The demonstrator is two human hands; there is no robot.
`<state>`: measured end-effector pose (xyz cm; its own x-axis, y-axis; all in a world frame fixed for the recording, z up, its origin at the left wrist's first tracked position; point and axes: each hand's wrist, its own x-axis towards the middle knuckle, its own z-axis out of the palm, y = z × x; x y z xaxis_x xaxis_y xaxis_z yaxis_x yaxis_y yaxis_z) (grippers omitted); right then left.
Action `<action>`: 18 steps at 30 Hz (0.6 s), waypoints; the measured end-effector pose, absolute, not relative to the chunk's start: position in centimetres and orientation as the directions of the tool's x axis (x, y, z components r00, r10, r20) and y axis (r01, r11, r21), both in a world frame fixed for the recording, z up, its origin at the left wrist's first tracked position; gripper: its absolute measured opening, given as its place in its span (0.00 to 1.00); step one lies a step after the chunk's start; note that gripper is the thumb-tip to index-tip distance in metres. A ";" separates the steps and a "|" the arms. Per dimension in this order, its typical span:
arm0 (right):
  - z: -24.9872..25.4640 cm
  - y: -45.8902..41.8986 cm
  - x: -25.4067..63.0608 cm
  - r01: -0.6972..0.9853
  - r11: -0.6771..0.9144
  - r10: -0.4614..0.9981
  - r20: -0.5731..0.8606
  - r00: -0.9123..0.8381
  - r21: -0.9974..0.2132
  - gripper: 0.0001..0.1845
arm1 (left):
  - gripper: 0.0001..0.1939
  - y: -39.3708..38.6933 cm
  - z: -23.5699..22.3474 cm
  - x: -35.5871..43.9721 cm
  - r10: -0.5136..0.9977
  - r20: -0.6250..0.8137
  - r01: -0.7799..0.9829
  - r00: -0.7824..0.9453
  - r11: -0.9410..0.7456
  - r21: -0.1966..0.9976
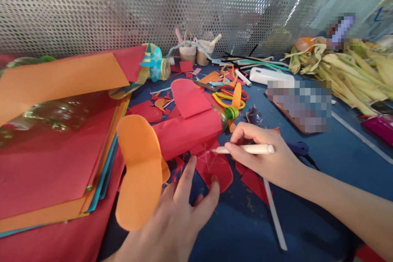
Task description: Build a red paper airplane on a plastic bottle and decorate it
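A plastic bottle wrapped in red paper (187, 133) lies on its side, made up like an airplane. Its green cap (231, 113) points right, and an orange paper tail (138, 172) is fixed at the left end. One red wing stands up behind; the near red wing (222, 174) bears a pale star outline. My right hand (258, 153) pinches a white marker (250, 149), its tip at the star. With fingers spread, my left hand (187, 208) steadies the near wing, index and thumb touching its edges.
Stacked coloured paper (55, 172) fills the left side. Behind the bottle lie scissors (227, 95), paper scraps and small cups (187, 52). A phone (299, 106), a white case (272, 76), dried husks (344, 69) and a white stick (274, 215) are on the right.
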<state>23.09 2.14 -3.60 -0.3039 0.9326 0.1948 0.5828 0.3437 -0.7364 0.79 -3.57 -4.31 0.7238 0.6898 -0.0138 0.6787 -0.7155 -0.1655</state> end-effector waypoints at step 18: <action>-3.7 2.2 23.0 0.575 0.324 0.938 0.177 -0.297 -0.752 0.12 | 0.35 -3.4 -4.5 0.8 0.686 -0.020 0.671 0.728 -0.718 -0.187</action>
<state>23.00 2.23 -3.66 -0.2969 0.9384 0.1769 0.5747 0.3236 -0.7517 0.82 -3.42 -4.46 0.7278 0.6855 -0.0204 0.6708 -0.7177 -0.1870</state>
